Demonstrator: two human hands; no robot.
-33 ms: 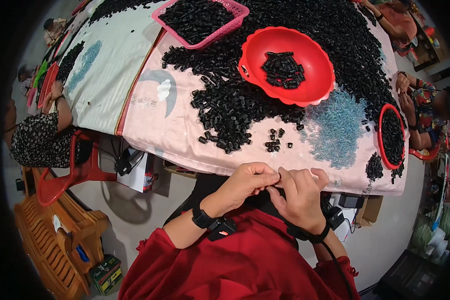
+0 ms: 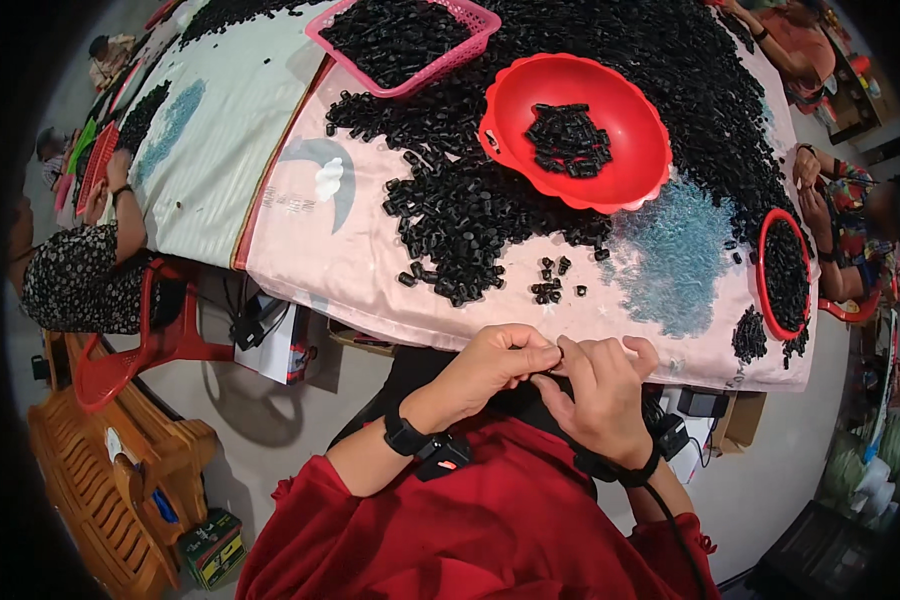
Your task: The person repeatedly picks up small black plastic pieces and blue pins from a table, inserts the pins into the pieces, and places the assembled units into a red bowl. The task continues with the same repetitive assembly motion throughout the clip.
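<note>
My left hand (image 2: 498, 366) and my right hand (image 2: 602, 400) meet fingertip to fingertip just off the table's near edge. Both are closed in a pinch. A small dark bit shows between them, but the fingers cover most of it and its kind cannot be made out. Beyond my hands, a few small black pieces (image 2: 547, 291) lie on the pink cloth (image 2: 315, 265). Behind them spreads a pile of short black cylindrical parts (image 2: 455, 230). To the right lies a heap of tiny bluish clear pieces (image 2: 675, 265).
A red scalloped bowl (image 2: 630, 120) holds black parts (image 2: 568, 140). A pink basket (image 2: 478, 42) at the back and a red oval basket (image 2: 762, 270) at right hold more. Other people sit left and right. A red chair (image 2: 120, 370) and wooden bench (image 2: 100, 480) stand at left.
My hands keep the same pinch and place. At the far left, another person's hand and forearm have shifted slightly up toward the red basket there.
</note>
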